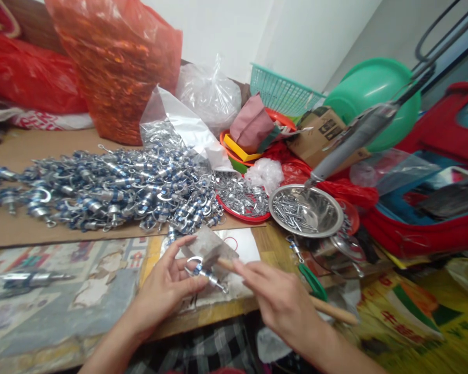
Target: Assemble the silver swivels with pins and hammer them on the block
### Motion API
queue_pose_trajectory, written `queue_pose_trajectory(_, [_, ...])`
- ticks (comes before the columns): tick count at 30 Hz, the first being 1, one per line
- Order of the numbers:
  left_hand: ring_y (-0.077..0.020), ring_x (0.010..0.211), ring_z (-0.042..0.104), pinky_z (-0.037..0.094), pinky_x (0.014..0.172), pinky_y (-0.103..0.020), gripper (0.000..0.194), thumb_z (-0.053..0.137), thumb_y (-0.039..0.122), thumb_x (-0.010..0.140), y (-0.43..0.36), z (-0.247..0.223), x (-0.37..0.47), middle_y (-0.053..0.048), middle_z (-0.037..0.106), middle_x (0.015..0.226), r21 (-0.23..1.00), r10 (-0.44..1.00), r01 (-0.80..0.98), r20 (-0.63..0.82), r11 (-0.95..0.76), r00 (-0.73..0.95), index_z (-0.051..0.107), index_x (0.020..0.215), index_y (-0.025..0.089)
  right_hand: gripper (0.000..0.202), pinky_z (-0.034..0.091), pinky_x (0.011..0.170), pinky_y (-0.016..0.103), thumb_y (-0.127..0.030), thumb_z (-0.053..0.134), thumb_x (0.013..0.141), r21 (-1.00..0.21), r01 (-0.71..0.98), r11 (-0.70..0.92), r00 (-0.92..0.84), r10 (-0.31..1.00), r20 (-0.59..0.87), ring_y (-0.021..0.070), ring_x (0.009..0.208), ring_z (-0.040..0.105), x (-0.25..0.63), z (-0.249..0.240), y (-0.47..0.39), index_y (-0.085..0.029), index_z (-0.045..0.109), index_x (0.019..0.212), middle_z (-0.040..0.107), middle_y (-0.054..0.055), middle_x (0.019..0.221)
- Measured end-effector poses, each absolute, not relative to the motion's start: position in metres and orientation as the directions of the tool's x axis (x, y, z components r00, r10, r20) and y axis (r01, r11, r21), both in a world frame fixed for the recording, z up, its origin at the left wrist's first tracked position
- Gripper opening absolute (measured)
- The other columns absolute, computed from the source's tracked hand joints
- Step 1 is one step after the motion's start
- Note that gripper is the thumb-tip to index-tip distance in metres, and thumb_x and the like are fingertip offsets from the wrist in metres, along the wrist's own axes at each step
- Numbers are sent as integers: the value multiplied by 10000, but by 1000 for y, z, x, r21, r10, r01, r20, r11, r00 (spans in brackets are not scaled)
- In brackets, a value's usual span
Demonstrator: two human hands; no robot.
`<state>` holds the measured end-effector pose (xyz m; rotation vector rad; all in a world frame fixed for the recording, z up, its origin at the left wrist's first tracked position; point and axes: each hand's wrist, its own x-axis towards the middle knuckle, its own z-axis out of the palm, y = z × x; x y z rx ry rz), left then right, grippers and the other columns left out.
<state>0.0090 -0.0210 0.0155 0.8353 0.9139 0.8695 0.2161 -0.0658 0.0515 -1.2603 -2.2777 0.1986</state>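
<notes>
Between the thumb and fingers of my left hand (169, 288) is a small silver hook bolt (197, 268) with a blue band, its curved end up and a small eye at its lower right. My right hand (283, 296) is closed around the wooden handle of a hammer (333, 310). The hammer's grey block head (210, 243) is just above and behind the hook bolt; whether they touch I cannot tell. Beneath both lies a white sheet (249, 244) at the table edge. A large pile of similar hook bolts (113, 187) spreads on cardboard to the left.
A red dish (244, 200) of small metal pieces and a steel bowl (304, 210) of metal pins stand behind my hands. A grey hand tool (351, 137) hangs above the bowl. Orange bag (117, 67), green basin (378, 98) and red stool (398, 228) are farther around.
</notes>
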Motion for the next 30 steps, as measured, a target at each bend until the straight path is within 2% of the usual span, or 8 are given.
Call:
queue_pose_trajectory(5, [-153, 640, 623, 464, 601, -249, 757, 738, 214, 575, -21, 17, 9, 44, 616, 692, 884, 892, -242, -314, 399, 324, 345, 1221, 260, 548, 487, 698, 289, -31, 348, 825, -333, 790, 515, -421, 850, 315, 171, 801, 583, 210, 43, -73, -234, 346, 1335, 613, 73, 944])
queue_pose_trajectory(8, [-157, 640, 630, 469, 593, -248, 753, 736, 230, 580, -21, 17, 9, 36, 635, 701, 895, 900, -219, -318, 389, 299, 356, 1229, 259, 505, 489, 705, 283, -65, 372, 839, -427, 776, 464, -383, 885, 266, 167, 805, 588, 216, 35, -68, -243, 388, 1311, 616, 60, 932])
queue_pose_trajectory(12, [-180, 680, 641, 481, 645, -270, 431, 728, 289, 591, -19, 13, 7, -10, 690, 725, 921, 887, -71, -344, 382, 307, 593, 987, 185, 405, 478, 787, 286, -179, 481, 834, -583, 778, 236, -124, 966, 226, 172, 910, 587, 237, 15, -44, -200, 486, 1238, 618, 67, 1003])
queue_pose_trajectory(15, [-198, 647, 643, 480, 637, -279, 194, 695, 333, 615, -20, 13, 7, -31, 720, 682, 941, 903, 46, -336, 336, 268, 679, 730, 177, 322, 485, 753, 268, -221, 499, 837, -448, 879, 167, -124, 985, 123, 169, 867, 608, 249, 5, -19, -184, 568, 1149, 650, 60, 940])
queue_pose_trajectory(20, [-252, 800, 640, 492, 708, -307, 132, 670, 343, 620, -19, 19, 6, -59, 719, 819, 976, 946, 116, -206, 182, 250, 728, 626, 225, 293, 430, 843, 287, -142, 386, 894, -142, 990, 26, -5, 989, 149, 181, 986, 554, 252, 12, 46, -157, 575, 1119, 603, 109, 1053])
queue_pose_trajectory(24, [-291, 933, 606, 469, 813, -355, 157, 642, 360, 638, -21, 22, 5, -75, 710, 899, 980, 963, 164, -151, 116, 225, 735, 593, 243, 229, 448, 826, 366, -172, 497, 859, -58, 994, -87, 93, 991, 101, 211, 969, 556, 253, 16, 104, -108, 559, 1071, 574, 131, 1066])
queue_pose_trajectory(27, [-280, 846, 634, 459, 839, -375, 129, 653, 352, 626, -26, 24, 7, -48, 740, 796, 974, 979, 144, -187, 173, 84, 738, 636, 256, 270, 478, 784, 382, -299, 518, 858, -55, 993, -105, 109, 991, 73, 182, 916, 570, 258, 15, 123, -130, 534, 1068, 560, 75, 1073])
queue_pose_trajectory(30, [-272, 802, 650, 486, 799, -365, 106, 667, 318, 612, -29, 24, 8, -33, 750, 779, 972, 973, 87, -223, 218, 52, 733, 663, 252, 198, 451, 824, 388, -240, 496, 868, -110, 990, -92, 106, 987, 121, 199, 962, 559, 267, 16, 121, -160, 572, 1033, 587, 78, 1043])
